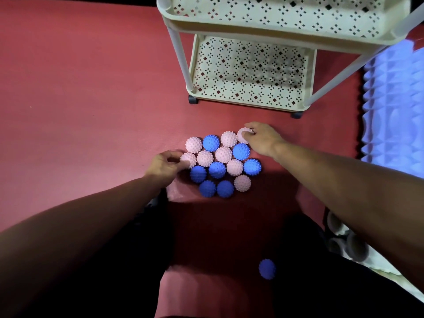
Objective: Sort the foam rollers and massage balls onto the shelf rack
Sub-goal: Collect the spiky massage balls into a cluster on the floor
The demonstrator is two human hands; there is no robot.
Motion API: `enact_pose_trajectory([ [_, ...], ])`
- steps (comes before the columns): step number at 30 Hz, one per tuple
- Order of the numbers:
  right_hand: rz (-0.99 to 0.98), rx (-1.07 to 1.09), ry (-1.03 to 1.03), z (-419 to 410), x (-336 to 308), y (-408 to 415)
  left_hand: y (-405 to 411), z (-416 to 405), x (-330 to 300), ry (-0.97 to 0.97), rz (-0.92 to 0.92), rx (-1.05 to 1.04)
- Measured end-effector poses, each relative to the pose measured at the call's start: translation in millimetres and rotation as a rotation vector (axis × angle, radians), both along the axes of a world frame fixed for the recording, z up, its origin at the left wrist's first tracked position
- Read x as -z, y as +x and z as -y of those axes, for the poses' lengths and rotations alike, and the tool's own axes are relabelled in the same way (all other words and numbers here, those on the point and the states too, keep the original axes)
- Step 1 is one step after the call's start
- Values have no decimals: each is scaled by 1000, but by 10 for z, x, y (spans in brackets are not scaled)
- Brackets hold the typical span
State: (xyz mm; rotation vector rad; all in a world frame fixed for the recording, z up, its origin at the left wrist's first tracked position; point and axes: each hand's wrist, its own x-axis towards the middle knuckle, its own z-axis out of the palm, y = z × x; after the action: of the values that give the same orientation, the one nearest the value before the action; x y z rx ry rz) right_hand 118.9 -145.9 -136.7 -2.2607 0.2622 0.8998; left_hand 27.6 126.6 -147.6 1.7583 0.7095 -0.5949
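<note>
Several spiky massage balls, pink and blue, lie in a tight cluster (pixel 223 161) on the red mat. My left hand (pixel 164 166) grips a pink ball (pixel 189 159) at the cluster's left edge. At the far right corner of the cluster my right hand (pixel 261 137) curls round another pink ball (pixel 243 134). A lone blue ball (pixel 267 269) lies close to me in shadow. The cream shelf rack (pixel 250 104) stands just beyond the balls, its perforated lower and upper tiers bare. A blue bumpy foam roller (pixel 394 106) lies at the right edge.
The red mat (pixel 80 88) covers the floor to the left and front. Pale cylindrical rollers (pixel 348 242) lie on a white surface at the lower right. The rack stands on small dark casters (pixel 193 99). My dark-clothed legs fill the bottom of the view.
</note>
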Motion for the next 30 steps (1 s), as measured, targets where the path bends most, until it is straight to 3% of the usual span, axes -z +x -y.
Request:
enact_pose_trajectory([
  [11,-16,22,-19,241,93,-31,75,82,4,42,-33,56],
  [15,257,71,-142,332,-52,-202,103,99,-30,152,38,133],
  [17,363,-79,-73,350,-123,-439,126,105,-46,194,75,148],
  [19,254,-370,79,346,-159,-727,143,107,-47,222,97,153],
  [22,-117,-717,170,326,-137,-1137,125,129,-40,236,88,197],
  [24,-244,-827,175,345,-71,-1338,107,159,-31,246,81,247],
  [30,-385,-1118,145,308,103,-1782,140,162,-5,279,69,325],
])
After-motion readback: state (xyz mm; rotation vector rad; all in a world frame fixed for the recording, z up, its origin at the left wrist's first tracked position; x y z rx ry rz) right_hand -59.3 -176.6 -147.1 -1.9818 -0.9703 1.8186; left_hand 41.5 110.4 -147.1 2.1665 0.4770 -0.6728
